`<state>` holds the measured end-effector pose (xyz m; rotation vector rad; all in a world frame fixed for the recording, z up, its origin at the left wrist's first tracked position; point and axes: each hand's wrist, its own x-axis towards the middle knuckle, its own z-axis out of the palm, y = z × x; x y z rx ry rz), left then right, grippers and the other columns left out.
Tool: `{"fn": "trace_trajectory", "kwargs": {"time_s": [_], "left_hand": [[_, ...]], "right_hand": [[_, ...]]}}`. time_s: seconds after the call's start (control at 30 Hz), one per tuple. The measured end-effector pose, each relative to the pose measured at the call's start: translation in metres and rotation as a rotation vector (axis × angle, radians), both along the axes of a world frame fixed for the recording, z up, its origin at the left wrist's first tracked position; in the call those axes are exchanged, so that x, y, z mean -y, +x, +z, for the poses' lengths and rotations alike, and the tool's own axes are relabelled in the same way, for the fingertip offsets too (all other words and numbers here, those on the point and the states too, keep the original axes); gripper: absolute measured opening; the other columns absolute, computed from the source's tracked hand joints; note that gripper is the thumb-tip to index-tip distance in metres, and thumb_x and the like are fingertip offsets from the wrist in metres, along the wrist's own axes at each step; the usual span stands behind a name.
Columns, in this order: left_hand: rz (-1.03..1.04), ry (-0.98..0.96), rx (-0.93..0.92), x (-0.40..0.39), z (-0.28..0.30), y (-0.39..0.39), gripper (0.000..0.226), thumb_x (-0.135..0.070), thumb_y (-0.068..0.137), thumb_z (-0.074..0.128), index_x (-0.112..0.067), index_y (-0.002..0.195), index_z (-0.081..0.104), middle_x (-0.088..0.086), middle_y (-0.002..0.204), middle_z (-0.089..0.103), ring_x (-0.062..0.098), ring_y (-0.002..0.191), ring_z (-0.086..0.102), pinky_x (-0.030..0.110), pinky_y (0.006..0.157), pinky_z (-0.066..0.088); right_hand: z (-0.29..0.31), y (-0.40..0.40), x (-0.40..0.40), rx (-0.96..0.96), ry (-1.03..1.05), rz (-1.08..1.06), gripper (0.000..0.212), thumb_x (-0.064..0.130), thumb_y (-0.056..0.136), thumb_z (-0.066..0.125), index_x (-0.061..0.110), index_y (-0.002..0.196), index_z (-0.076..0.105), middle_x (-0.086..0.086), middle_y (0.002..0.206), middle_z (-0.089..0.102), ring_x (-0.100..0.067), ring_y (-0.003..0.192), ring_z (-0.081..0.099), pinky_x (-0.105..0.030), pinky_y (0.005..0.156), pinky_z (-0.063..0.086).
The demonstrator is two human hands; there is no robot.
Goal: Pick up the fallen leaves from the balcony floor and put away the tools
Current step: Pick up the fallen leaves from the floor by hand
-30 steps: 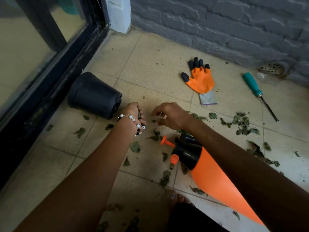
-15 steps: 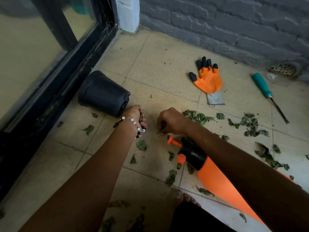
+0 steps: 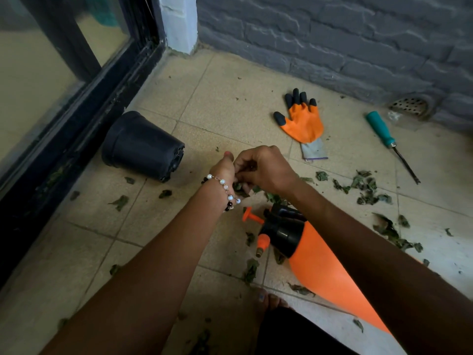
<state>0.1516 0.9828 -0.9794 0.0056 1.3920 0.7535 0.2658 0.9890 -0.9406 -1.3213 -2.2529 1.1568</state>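
From your head camera: your left hand [image 3: 225, 172] cups a clump of leaves [image 3: 239, 187], fingers curled round it. Your right hand [image 3: 263, 166] touches it, fingers bent, pinching a leaf. More scattered leaves [image 3: 366, 188] lie mid-floor toward the right edge. Glove [image 3: 303, 121] and screwdriver [image 3: 384, 134] lie near the far wall; sprayer [image 3: 307, 249] lies under your right forearm.
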Motion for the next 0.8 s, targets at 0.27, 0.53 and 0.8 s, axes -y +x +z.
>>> {"fn": "trace_trajectory", "kwargs": {"time_s": [0.27,0.53,0.8], "left_hand": [[0.057,0.037,0.024,0.001,-0.001,-0.007,0.041,-0.029,0.099,0.043,-0.016,0.061,0.045,-0.005,0.039,0.041,0.008,0.026,0.028,0.009,0.035,0.018],[0.106,0.009,0.041,0.003,-0.003,-0.015,0.044,-0.032,0.101,0.040,-0.017,0.060,0.038,-0.006,0.040,0.036,0.008,0.025,0.028,0.008,0.034,0.018],[0.119,-0.013,0.055,0.003,-0.002,-0.005,0.041,-0.027,0.100,0.042,-0.015,0.061,0.038,-0.002,0.042,0.042,0.010,0.030,0.033,0.009,0.035,0.023]], "right_hand": [[-0.004,0.052,-0.028,0.161,0.017,-0.262,0.016,0.009,0.092,0.061,0.008,0.105,0.069,-0.008,0.107,0.067,-0.018,0.099,0.064,-0.023,0.082,0.045],[-0.051,0.021,0.002,0.698,0.153,-0.089,0.027,0.024,0.088,0.063,0.015,0.112,0.067,-0.014,0.109,0.061,-0.036,0.108,0.055,-0.037,0.087,0.048],[-0.031,0.047,-0.017,0.389,0.093,-0.246,0.016,-0.003,0.080,0.068,0.005,0.092,0.076,-0.007,0.091,0.072,-0.018,0.080,0.067,-0.019,0.074,0.050]]}}
